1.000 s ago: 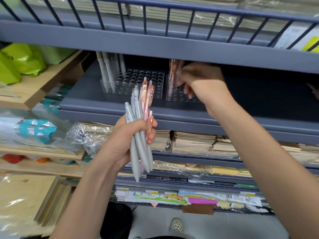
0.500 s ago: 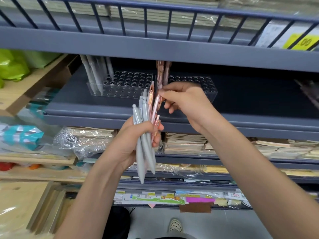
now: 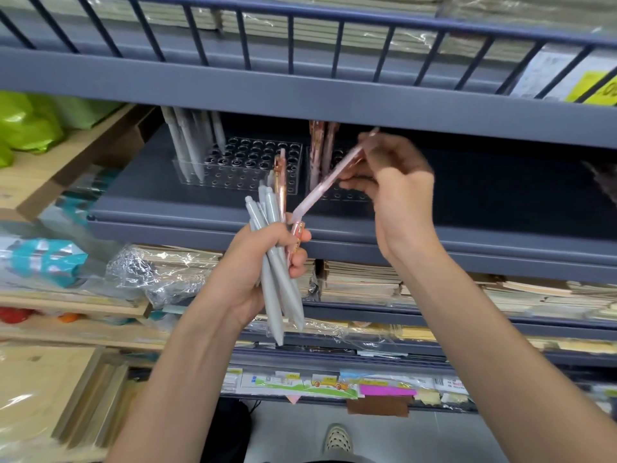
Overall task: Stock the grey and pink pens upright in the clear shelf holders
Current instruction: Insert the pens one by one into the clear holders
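My left hand (image 3: pixel 248 272) grips a bundle of grey pens (image 3: pixel 275 269) with a few pink pens (image 3: pixel 281 177) among them, held below the shelf edge. My right hand (image 3: pixel 397 192) pinches one pink pen (image 3: pixel 329 182), tilted and blurred, its lower tip close to the bundle. On the dark shelf stand two clear holders. The left holder (image 3: pixel 247 165) has several grey pens (image 3: pixel 187 142) upright at its left end. The right holder (image 3: pixel 347 195), partly hidden by my right hand, has pink pens (image 3: pixel 320 145) upright at its left end.
The upper shelf front (image 3: pixel 300 95) with its railing hangs low over the holders. Stacks of notebooks (image 3: pixel 360 279) and plastic-wrapped goods (image 3: pixel 160 272) fill the shelves below. A wooden rack (image 3: pixel 66 168) with green packs stands at the left.
My right hand has come back from the right holder to the bundle, pulled one pink pen out and lifted it up and to the right. The left hand has kept holding the bundle.
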Tool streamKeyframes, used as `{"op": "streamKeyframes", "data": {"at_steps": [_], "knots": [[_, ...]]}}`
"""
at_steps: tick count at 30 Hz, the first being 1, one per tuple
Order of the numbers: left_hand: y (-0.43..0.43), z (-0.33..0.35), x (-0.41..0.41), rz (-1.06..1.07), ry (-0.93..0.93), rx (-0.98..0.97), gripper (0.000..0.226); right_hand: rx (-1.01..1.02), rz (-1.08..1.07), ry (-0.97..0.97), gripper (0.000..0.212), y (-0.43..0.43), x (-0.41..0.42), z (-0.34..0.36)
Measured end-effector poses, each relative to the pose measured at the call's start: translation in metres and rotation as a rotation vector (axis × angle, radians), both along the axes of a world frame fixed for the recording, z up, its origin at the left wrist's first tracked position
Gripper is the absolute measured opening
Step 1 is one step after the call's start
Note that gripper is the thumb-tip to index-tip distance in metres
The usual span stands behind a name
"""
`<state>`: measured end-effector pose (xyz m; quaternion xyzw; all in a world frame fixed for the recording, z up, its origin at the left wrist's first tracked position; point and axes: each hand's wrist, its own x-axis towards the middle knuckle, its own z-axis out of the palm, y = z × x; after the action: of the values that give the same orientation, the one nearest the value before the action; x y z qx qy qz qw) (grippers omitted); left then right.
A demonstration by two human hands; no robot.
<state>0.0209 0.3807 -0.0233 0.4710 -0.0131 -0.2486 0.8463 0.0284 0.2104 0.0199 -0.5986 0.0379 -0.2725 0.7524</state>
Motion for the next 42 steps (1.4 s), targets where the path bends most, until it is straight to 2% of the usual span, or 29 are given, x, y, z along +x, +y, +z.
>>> {"op": "streamKeyframes", "data": {"at_steps": [4, 11, 14, 17, 18, 22, 27, 31, 35, 38, 42], "knots": [[0.006, -0.002, 0.001, 0.019, -0.015, -0.006, 0.033, 0.086, -0.202, -0.145, 0.015, -0.018, 0.001, 0.005], [0.014, -0.003, 0.004, 0.074, 0.002, -0.012, 0.034, -0.173, -0.365, -0.193, 0.023, -0.029, 0.009, 0.001], [0.015, -0.004, 0.004, 0.083, 0.004, -0.003, 0.034, -0.35, -0.407, -0.096, 0.03, -0.023, 0.017, 0.002], [0.017, -0.003, 0.004, 0.086, 0.005, -0.004, 0.032, -0.538, -0.373, 0.098, 0.017, -0.017, 0.033, 0.006], [0.018, -0.003, 0.004, 0.087, 0.004, -0.005, 0.031, -0.608, -0.356, 0.15, 0.019, -0.016, 0.039, 0.007], [0.022, -0.005, 0.004, 0.092, -0.001, 0.001, 0.029, -0.83, -0.324, 0.235, 0.02, -0.008, 0.053, 0.014], [0.024, -0.006, 0.003, 0.087, 0.0, 0.01, 0.025, -0.849, -0.274, 0.251, 0.023, -0.009, 0.057, 0.016], [0.024, -0.006, 0.003, 0.084, -0.001, 0.014, 0.028, -0.867, -0.194, 0.258, 0.034, -0.009, 0.058, 0.015], [0.027, -0.006, 0.004, 0.081, 0.0, 0.02, 0.029, -0.818, -0.268, 0.203, 0.029, -0.019, 0.05, 0.007], [0.03, -0.007, 0.004, 0.082, -0.005, 0.02, 0.024, -1.069, -0.348, 0.223, 0.036, -0.035, 0.031, -0.01], [0.03, -0.008, 0.005, 0.08, -0.002, 0.011, 0.027, -1.542, -0.235, 0.416, 0.067, -0.045, 0.019, -0.033]]}}
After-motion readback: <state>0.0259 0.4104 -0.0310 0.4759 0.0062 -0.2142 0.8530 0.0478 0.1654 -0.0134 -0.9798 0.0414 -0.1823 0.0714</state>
